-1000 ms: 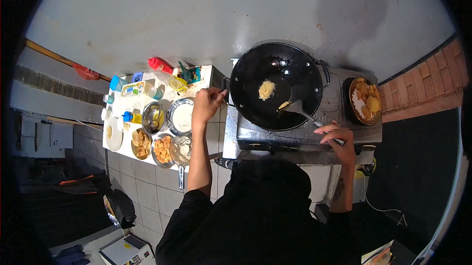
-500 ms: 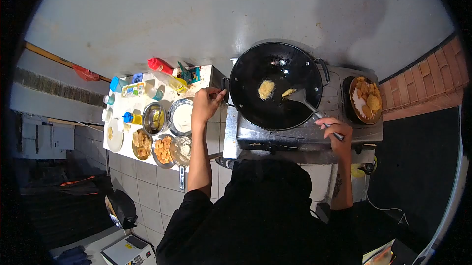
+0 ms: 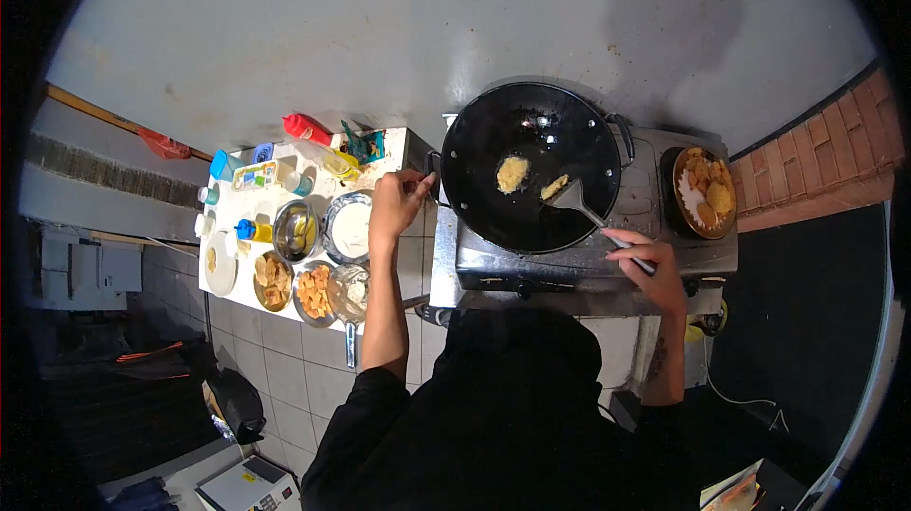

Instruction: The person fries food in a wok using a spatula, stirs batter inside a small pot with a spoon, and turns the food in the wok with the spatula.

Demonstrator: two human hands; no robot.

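Observation:
A black wok [image 3: 531, 226] sits on the metal stove [image 3: 493, 269]. My left hand [image 3: 400, 203] is closed on the wok's left handle [image 3: 434, 177]. With my right hand [image 3: 650, 269] I hold the handle of a metal spatula [image 3: 570, 199], its blade inside the wok. Right at the blade's tip lies a small yellowish piece of food [image 3: 555, 186]. A rounder, pale golden piece [image 3: 512, 174] rests left of it in the wok, apart from the spatula.
On the right burner stands a brown bowl [image 3: 705, 193] of fried food. A white table [image 3: 249, 295] at the left bears a bowl of white batter [image 3: 350, 229], orange chunks [image 3: 314, 291], bottles and a ladle [image 3: 351, 345]. A wall rises behind the wok.
The spatula blade went up and right, then back slightly left and down. The smaller piece shifted and now lies at the blade's tip. My left hand stayed at the handle.

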